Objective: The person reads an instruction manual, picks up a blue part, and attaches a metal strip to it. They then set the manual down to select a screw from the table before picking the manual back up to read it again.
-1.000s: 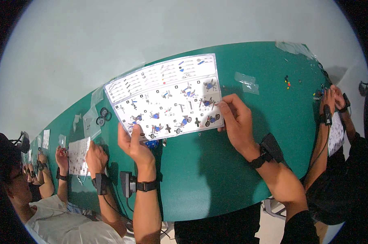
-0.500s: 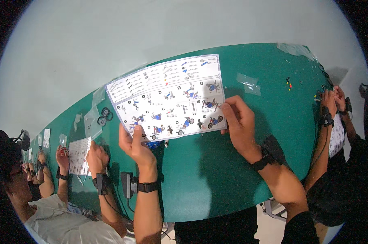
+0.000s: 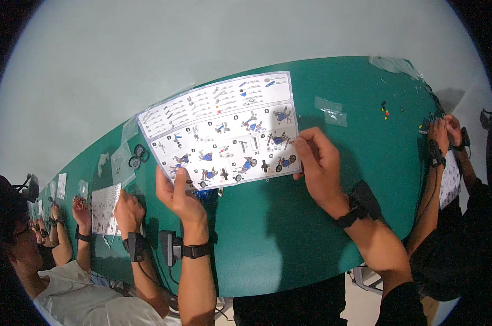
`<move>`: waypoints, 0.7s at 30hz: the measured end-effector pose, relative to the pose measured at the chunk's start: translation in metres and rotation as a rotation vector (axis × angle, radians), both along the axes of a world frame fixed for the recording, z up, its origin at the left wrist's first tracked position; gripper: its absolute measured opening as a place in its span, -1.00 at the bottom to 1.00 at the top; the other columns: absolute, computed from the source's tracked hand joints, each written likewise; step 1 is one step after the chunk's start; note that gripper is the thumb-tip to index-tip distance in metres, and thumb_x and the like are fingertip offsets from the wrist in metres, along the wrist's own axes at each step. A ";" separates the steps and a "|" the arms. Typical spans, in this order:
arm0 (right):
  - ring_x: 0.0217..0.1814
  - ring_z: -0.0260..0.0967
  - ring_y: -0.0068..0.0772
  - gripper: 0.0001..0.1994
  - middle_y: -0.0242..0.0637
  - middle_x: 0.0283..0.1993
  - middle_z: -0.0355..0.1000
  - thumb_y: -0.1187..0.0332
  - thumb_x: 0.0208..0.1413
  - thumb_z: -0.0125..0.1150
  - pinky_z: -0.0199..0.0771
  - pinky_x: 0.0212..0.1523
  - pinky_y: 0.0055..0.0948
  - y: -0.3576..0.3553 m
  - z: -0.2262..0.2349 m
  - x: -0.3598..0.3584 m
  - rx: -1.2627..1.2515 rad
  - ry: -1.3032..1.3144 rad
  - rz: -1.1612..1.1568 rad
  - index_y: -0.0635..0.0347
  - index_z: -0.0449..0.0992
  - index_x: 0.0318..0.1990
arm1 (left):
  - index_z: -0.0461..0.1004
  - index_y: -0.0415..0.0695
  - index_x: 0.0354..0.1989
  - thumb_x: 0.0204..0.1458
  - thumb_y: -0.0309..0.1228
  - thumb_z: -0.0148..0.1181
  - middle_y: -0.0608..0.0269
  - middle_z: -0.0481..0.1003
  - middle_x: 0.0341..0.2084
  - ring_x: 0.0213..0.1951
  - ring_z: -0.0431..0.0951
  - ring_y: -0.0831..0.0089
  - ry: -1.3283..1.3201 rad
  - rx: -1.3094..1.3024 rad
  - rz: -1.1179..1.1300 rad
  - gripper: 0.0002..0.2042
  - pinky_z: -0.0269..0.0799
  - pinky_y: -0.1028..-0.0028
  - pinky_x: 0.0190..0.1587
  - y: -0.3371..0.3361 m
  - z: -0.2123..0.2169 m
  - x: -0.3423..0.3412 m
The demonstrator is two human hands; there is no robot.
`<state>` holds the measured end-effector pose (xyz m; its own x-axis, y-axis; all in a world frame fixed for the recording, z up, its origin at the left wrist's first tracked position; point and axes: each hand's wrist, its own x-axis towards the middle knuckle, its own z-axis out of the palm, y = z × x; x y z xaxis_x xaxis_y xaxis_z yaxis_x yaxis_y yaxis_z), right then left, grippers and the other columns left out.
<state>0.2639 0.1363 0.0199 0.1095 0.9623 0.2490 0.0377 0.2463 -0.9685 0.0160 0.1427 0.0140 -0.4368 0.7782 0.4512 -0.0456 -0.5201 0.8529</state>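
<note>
An assembly instruction sheet (image 3: 218, 133) is held up above the green table, its printed side showing rows of parts and small motorbike drawings. My left hand (image 3: 182, 194) pinches its lower left edge, thumb on the front. At the right edge, my right hand (image 3: 321, 165) grips it between thumb and curled fingers. Under the sheet's lower edge, close to my left hand, some blue parts (image 3: 204, 193) peek out; the rest of them is hidden. Two black toy wheels (image 3: 138, 156) lie on the table left of the sheet.
Clear plastic bags (image 3: 331, 111) lie on the green table (image 3: 311, 233), with small red, yellow and black pieces (image 3: 385, 110) farther right. On the left a person holds parts beside another instruction sheet (image 3: 105, 209). A co-worker's hands (image 3: 440, 133) handle small parts at the right.
The sheet and both my hands have shifted very slightly left. My grip on it stays the same.
</note>
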 end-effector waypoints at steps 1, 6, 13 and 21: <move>-0.53 0.36 -0.68 -0.80 -0.36 -0.44 0.44 0.28 0.34 0.05 0.40 -0.63 -0.59 0.000 0.000 0.001 -0.001 0.000 0.000 0.26 0.44 -0.18 | 0.39 -0.40 -0.04 0.13 -0.50 0.05 0.14 0.51 -0.21 -0.22 0.48 0.48 0.000 -0.001 0.000 -0.74 0.36 0.50 -0.09 0.000 0.000 0.001; -0.55 0.35 -0.68 -0.80 -0.37 -0.46 0.44 0.29 0.34 0.04 0.39 -0.64 -0.60 0.001 0.003 0.003 0.002 0.016 0.015 0.26 0.44 -0.18 | 0.39 -0.41 -0.04 0.13 -0.51 0.06 0.12 0.51 -0.21 -0.21 0.48 0.48 -0.032 -0.001 -0.004 -0.73 0.37 0.49 -0.08 0.001 0.001 0.005; -0.56 0.34 -0.69 -0.82 -0.39 -0.47 0.43 0.31 0.34 0.04 0.37 -0.65 -0.61 0.002 0.003 0.005 -0.009 0.025 0.016 0.26 0.44 -0.19 | 0.38 -0.41 -0.04 0.12 -0.52 0.05 0.13 0.51 -0.22 -0.22 0.48 0.48 -0.037 0.002 0.003 -0.72 0.37 0.49 -0.09 0.003 0.000 0.006; -0.58 0.29 -0.76 -0.83 -0.43 -0.50 0.42 0.33 0.33 0.07 0.29 -0.67 -0.65 0.003 0.007 0.007 -0.005 0.042 0.007 0.25 0.45 -0.23 | 0.36 -0.46 0.05 0.09 -0.55 0.06 0.04 0.52 -0.09 -0.12 0.53 0.40 -0.080 0.019 -0.035 -0.65 0.40 0.43 0.01 0.005 0.000 0.006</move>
<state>0.2713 0.1394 0.0266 0.1131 0.9642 0.2399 -0.0049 0.2420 -0.9703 0.0219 0.1476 0.0142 -0.4452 0.7852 0.4305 -0.1316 -0.5329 0.8359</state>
